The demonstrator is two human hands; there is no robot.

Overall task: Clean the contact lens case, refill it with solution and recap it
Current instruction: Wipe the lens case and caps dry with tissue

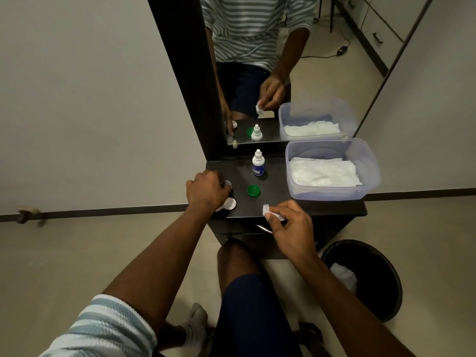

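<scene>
— Sitting before a dark worktop [304, 206], a person in a striped sleeve [103, 328] reached both arms forward, one bare knee [234, 256] below them. What did the grips show?

— Nearest, the right hand [291, 228] hovered at the worktop's front edge, its thumb and fingers pinching a small crumpled white tissue [270, 213]. A black waste bin [371, 282] stood on the floor to the right, with white wadding inside.

— And the left?

— The left hand [206, 191] rested at the worktop's left edge, its fingers curled over the contact lens case [228, 203]. One round white well of the case showed just beside the knuckles; the rest was hidden under the hand, so how firmly the fingers held it could not be told.

— Where were the other pieces?

— A green cap [253, 190] lay on the worktop between the two hands, apart from the case. Behind it stood a small white solution bottle [258, 163], upright, with a blue label. To the right sat a clear plastic tub [332, 191] holding folded white tissues [324, 172].

— And farthest back?

— A tall mirror [296, 60] rose behind the worktop, repeating the bottle, the tub and both hands.
</scene>
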